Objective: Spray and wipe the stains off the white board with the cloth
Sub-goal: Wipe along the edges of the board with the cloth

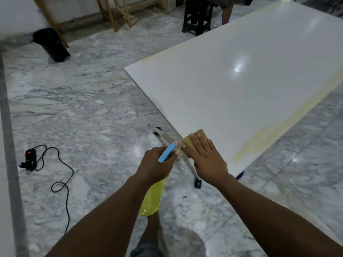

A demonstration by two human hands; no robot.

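Note:
The white board (232, 76) lies flat and fills the right of the head view, with yellowish stains (263, 140) along its near right edge and fainter ones along the far edge. My right hand (204, 160) presses flat on a tan cloth (196, 135) at the board's nearest corner. My left hand (156, 166) grips a spray bottle with a blue head (167, 152) and a yellow body (151, 199) hanging below the hand, just left of that corner.
The board rests on a frame with black casters (197, 182) over a marble floor. A black power strip (30, 157) and its cable lie at the left. A black bin (51, 44), wooden easel legs (115, 13), a black stool (197, 17) and a person's leg stand at the back.

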